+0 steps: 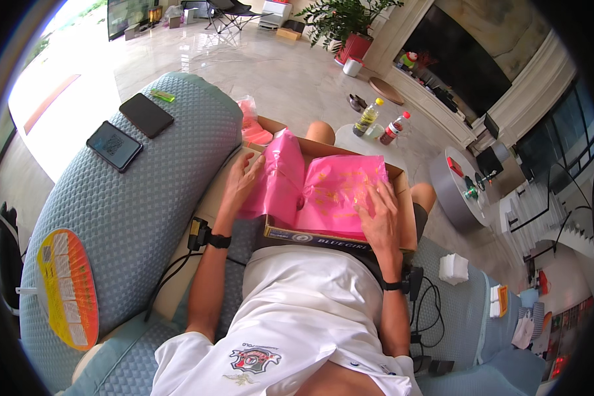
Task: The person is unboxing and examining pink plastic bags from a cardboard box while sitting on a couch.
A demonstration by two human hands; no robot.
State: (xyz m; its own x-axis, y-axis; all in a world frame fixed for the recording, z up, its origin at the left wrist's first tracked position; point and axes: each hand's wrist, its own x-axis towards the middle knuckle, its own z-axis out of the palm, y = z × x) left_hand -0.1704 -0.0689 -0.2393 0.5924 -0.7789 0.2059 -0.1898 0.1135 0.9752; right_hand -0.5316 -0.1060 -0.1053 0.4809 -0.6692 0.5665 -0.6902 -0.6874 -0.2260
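An open cardboard box (pixel 407 210) rests on the person's lap. Pink plastic bags (pixel 344 185) with gold print lie in it, one part (pixel 277 185) spilling over its left side. My right hand (pixel 380 213) lies flat on the right-hand bag, fingers spread. At the left edge of the pink plastic is my left hand (pixel 242 180), its fingers apart and nothing seen gripped. Beyond the box's far left corner sits a clear bag with pinkish-red contents (pixel 255 129). What lies under the pink plastic is hidden.
On the padded sofa arm (pixel 178 128) at left lie two smartphones (pixel 146 115) (pixel 114 146), a green lighter (pixel 162 95) and a hand fan (pixel 69 289). Two bottles (pixel 369 117) (pixel 395 127) stand on a small round table ahead. Cables (pixel 438 307) run from both wrist devices; tissues (pixel 454 269) lie at right.
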